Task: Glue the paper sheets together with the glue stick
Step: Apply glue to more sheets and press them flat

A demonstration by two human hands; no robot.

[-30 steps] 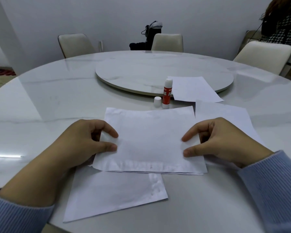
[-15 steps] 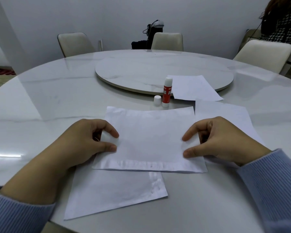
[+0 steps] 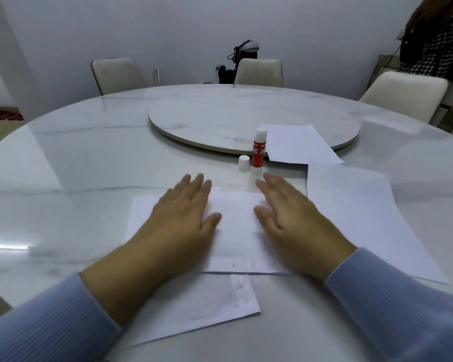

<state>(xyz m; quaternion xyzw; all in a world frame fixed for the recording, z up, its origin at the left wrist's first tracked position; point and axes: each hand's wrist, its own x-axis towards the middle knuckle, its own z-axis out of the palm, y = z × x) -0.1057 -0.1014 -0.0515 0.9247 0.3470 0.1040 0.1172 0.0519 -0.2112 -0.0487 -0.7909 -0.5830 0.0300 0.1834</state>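
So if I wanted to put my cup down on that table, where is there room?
Left of the left hand the marble table is bare, as is the turntable apart from one sheet. It is crowded around both hands, the glue stick, its cap and the right-side sheet.

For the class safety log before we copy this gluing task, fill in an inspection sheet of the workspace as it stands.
Surface: round marble table with a raised turntable in its middle.
Job's things: top sheet lies over a lower sheet; glue stick stands upright, uncapped, its cap beside it.
Clutter: two spare sheets, one on the right and one partly on the turntable.
Grips: left hand and right hand lie flat and open on the top sheet, blurred.
Cables: dark gear with cords behind the far chair.
Surroundings: three pale chairs; another person at far right.
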